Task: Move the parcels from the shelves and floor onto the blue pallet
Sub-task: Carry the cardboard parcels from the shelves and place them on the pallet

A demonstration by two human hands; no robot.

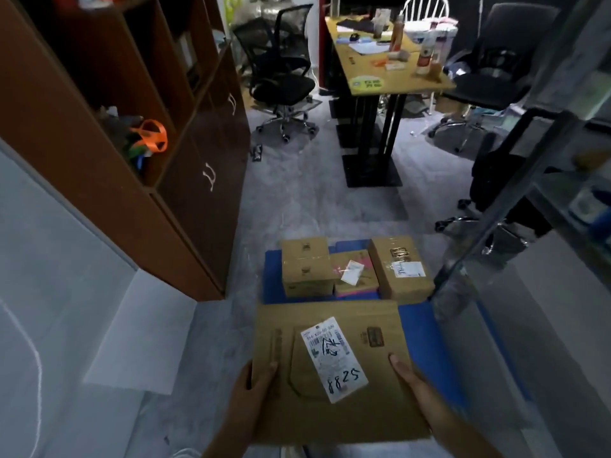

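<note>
My left hand and right hand grip the side edges of a large flat cardboard parcel, thumbs on top, over the blue pallet. Beyond my hands, three smaller parcels sit side by side on it.

There is just one view. The camera sits on the person's head and looks forward and down. The hands are very close, at the bottom edge. The floor stretches away to the bench far off at the top.
</note>
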